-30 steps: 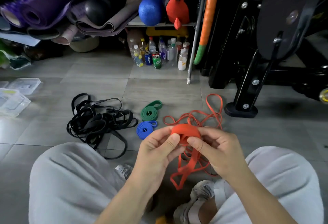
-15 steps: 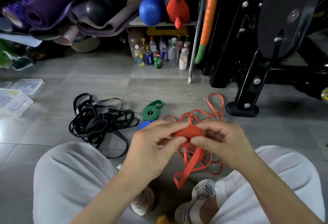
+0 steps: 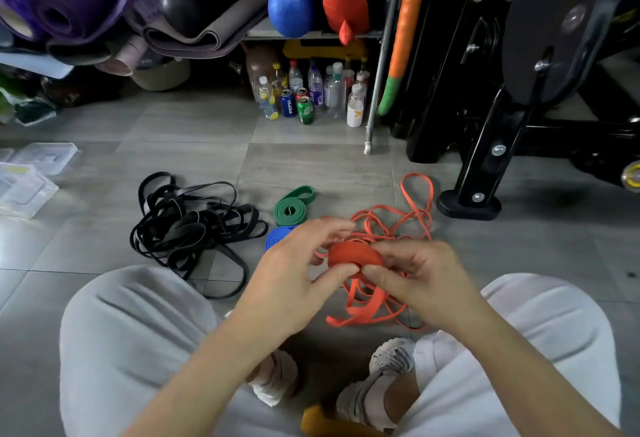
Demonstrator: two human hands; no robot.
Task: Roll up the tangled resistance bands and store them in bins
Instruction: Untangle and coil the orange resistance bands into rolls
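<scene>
Two hands met at the centre of the frame: our left hand (image 3: 298, 273) and our right hand (image 3: 415, 273) both gripped the orange roll (image 3: 353, 254), a tight coil of band. The left thumb pressed the coil's near edge with the fingers arched above it, and the right thumb and fingers pinched its other side. From the coil the loose orange band (image 3: 398, 221) hung down below the hands and sprawled in loops over the grey tiles (image 3: 311, 166), reaching up toward the foot of a black machine frame (image 3: 467, 204) at right of centre. Just left of the hands lay a blue roll (image 3: 277, 237), partly hidden behind the left hand, and just above it a green roll (image 3: 291, 209) with its outer end loose. Farther left, the black bands (image 3: 187, 228) sat in a tangled heap. At the left edge stood clear plastic bins (image 3: 24, 187), well apart from the bands.
</scene>
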